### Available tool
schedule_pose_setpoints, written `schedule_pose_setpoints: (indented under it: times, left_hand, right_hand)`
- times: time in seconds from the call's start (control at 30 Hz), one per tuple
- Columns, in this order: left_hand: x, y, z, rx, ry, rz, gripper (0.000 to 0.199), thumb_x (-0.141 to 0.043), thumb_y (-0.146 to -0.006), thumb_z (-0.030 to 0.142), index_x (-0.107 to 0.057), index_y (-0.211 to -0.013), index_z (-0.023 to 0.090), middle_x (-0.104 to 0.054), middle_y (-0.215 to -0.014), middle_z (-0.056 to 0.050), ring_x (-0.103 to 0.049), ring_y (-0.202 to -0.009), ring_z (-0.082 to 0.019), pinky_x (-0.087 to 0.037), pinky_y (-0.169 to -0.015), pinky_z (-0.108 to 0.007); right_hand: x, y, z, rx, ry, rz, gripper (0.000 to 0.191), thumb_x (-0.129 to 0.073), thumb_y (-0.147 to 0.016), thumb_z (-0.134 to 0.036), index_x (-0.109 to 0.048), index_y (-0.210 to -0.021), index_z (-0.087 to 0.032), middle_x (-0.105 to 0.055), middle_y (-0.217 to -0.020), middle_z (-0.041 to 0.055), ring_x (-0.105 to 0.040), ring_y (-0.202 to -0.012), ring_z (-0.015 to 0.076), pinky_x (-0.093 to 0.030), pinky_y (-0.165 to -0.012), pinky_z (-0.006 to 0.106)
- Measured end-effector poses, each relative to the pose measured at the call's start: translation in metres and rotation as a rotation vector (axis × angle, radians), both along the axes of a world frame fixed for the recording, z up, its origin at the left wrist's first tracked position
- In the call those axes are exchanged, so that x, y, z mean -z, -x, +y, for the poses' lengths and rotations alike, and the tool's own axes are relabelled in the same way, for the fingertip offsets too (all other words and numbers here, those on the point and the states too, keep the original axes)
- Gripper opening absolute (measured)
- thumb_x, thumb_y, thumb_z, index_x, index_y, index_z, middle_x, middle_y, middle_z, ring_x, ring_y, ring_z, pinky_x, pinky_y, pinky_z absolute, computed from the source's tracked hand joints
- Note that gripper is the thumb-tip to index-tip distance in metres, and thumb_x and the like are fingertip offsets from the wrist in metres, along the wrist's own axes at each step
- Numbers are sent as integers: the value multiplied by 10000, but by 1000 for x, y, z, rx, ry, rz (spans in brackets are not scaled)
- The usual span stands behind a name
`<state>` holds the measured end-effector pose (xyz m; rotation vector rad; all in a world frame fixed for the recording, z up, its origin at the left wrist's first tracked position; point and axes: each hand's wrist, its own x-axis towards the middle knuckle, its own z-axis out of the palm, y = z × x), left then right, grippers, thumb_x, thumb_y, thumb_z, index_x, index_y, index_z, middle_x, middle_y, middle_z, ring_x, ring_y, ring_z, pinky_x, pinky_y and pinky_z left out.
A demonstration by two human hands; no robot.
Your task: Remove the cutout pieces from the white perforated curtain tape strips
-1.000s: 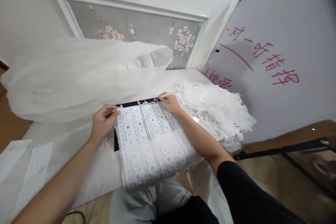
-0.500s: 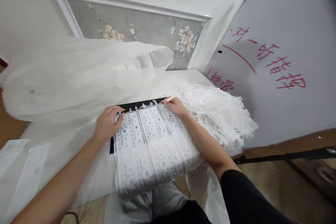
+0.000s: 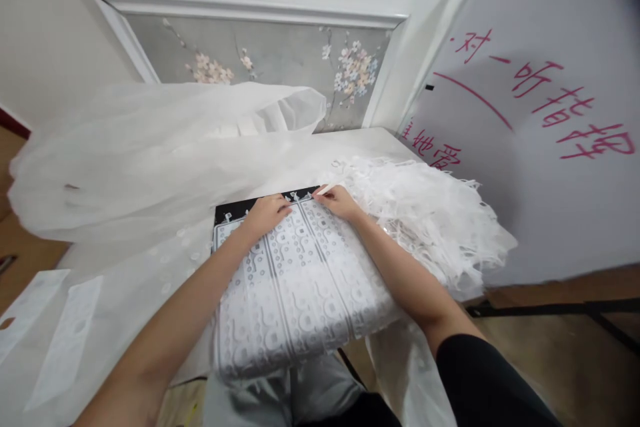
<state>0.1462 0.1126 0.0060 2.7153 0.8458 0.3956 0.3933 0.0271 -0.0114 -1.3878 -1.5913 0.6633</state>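
A stack of white die-cut sheets (image 3: pixel 295 287) patterned with small circles and squares lies over a black board (image 3: pixel 235 208) on the table in front of me. My left hand (image 3: pixel 266 212) rests palm down on the far end of the stack, fingers together. My right hand (image 3: pixel 336 200) is at the stack's far right corner, pinching a thin white strip (image 3: pixel 323 189) that sticks out toward the far edge. To the right, touching the stack, a heap of white cut-out waste strips (image 3: pixel 425 217) piles up.
A big translucent white plastic bag (image 3: pixel 150 153) bulges across the left and back of the table. Flat white bags (image 3: pixel 55 333) lie at the near left. A whiteboard with red writing (image 3: pixel 540 120) leans at the right. A floral wall panel (image 3: pixel 260 60) stands behind.
My left hand moved right from the stack's left edge onto its far middle. My right hand stayed at the far right corner with the strip. The view tilted slightly.
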Motion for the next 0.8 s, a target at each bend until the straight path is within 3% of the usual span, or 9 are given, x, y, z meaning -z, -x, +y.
schedule_pose_setpoints:
  times: [0.2,0.53,0.8]
  left_hand:
    - [-3,-2,-6,11,-79,93,338,-452,-1007,268,-774,-990,166,-706,-1048,-104,-668,-970,-223,-478,-894,-335]
    - [0,-8,-8,-34,-206,229,315,-405,-1013,200,-716,-1032,155,-671,-1083,-111,-662,-941,-203,-477,-807,-307]
    - [-10,-11,-43,-98,-298,313,298,-419,-935,33,-623,-1138,112,-612,-1140,-167,-632,-978,-250,-484,-727,-335]
  right_hand:
    - [0,1,-2,5,3,-19,231,-612,-877,-341,-759,-919,-169,-756,-955,70,-679,-859,208,-524,-801,312]
    - [-1,0,-1,-47,-18,-70,193,-614,-895,-292,-765,-930,-178,-761,-995,62,-689,-913,212,-524,-859,330]
    - [-4,3,-3,-46,-21,-163,179,-592,-914,-247,-753,-964,-189,-758,-1001,65,-683,-932,224,-524,-870,355]
